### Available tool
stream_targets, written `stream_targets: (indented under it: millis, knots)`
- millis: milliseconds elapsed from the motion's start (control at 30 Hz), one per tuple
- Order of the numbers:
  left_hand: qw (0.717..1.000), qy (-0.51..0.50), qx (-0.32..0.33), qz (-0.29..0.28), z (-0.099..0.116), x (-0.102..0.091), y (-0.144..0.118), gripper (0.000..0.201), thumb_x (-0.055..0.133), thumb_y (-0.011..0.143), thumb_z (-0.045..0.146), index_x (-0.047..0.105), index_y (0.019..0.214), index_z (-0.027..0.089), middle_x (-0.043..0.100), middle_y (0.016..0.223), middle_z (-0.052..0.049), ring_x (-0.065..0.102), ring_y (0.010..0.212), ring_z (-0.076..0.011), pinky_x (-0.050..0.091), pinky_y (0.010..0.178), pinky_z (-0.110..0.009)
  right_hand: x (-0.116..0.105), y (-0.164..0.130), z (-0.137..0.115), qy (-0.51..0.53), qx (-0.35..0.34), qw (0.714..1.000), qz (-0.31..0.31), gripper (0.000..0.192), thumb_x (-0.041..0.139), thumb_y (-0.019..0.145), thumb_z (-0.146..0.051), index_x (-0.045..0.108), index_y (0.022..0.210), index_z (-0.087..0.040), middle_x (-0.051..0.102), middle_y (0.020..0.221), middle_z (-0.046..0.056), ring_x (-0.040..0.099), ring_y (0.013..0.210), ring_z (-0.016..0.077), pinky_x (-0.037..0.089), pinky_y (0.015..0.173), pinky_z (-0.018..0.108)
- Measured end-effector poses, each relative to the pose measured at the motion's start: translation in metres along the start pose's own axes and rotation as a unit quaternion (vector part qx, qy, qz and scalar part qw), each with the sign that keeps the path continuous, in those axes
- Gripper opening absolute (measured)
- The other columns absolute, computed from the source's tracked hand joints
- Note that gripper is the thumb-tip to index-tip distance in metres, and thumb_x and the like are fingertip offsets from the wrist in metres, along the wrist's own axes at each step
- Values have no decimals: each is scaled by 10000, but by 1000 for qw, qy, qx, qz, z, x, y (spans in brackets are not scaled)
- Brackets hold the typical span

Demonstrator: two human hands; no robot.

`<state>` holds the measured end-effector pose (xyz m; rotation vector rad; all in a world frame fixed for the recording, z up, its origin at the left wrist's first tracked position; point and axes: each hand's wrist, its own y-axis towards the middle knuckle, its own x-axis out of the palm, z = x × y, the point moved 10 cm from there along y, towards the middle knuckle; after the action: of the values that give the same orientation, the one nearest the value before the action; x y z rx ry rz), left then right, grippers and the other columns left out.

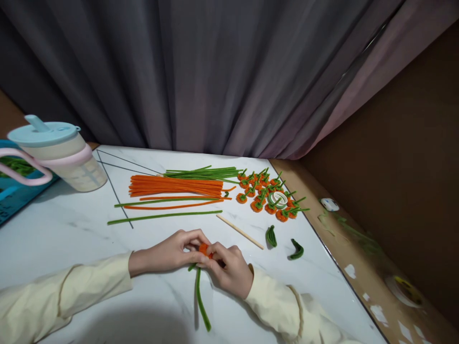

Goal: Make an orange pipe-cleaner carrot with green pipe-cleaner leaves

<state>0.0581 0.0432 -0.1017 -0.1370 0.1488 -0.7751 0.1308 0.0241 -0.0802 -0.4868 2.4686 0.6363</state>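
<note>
Clock below was centred on the small orange piece [204, 249], 12 toward the curtain [201, 71]. Piece sat between both hands, just above the white table [86, 229]. Left hand [181, 251] pinched it, thumb and fingers bent around it; from that hand it was at 3 o'clock. Right hand [229, 267] pinched it too, thumb and index together; from there it was at 10. Exact thumb contact was hidden. Green strip [201, 301] hung out at 6 from under the fingers, a short green stub [192, 267] at 7.

Around: wooden stick [240, 231] lay near, at 2. Orange strip bundle [175, 185] at 11, green strip bundle [204, 173] at 12 behind it. Orange pieces with green stems [257, 206] were clustered at 2, white ring [285, 197] among them. Two folded green pieces [271, 236] at 3, apart from each other. Lidded cup [77, 165] stood well apart at 10.
</note>
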Motion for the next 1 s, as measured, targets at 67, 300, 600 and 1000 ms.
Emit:
stream_targets:
  millis: [67, 300, 600, 1000]
  knots:
    - [1000, 2, 1, -1, 1, 0, 0, 198, 628, 798, 317, 554, 875, 151, 631, 758, -8, 540, 670, -115, 417, 618, -225, 0, 0, -1, 1, -1, 1000, -1, 165, 470, 891, -335, 514, 806, -201, 631, 543, -23, 477, 401, 89, 336, 440, 185]
    - [1000, 13, 7, -9, 3, 2, 0, 217, 635, 798, 346, 561, 869, 155, 627, 748, -6, 536, 664, -113, 411, 604, -217, 0, 2, -6, -25, -25, 999, -12, 134, 429, 885, -298, 475, 799, -207, 572, 497, -48, 442, 365, 85, 303, 414, 183]
    - [999, -34, -10, -6, 2, 0, -2, 283, 585, 843, 395, 506, 999, 173, 634, 817, -11, 519, 686, -111, 396, 638, -228, -9, 4, -4, 25, -2, 999, 27, 229, 499, 896, -397, 569, 836, -187, 554, 477, -42, 399, 382, 77, 323, 426, 178]
    - [998, -64, -4, 9, 3, -5, -2, 356, 537, 858, 486, 511, 989, 155, 632, 809, -23, 518, 701, -122, 377, 644, -242, -18, 3, -16, -46, -58, 996, 54, 300, 483, 913, -433, 586, 960, -155, 510, 435, -62, 409, 365, 70, 333, 435, 169]
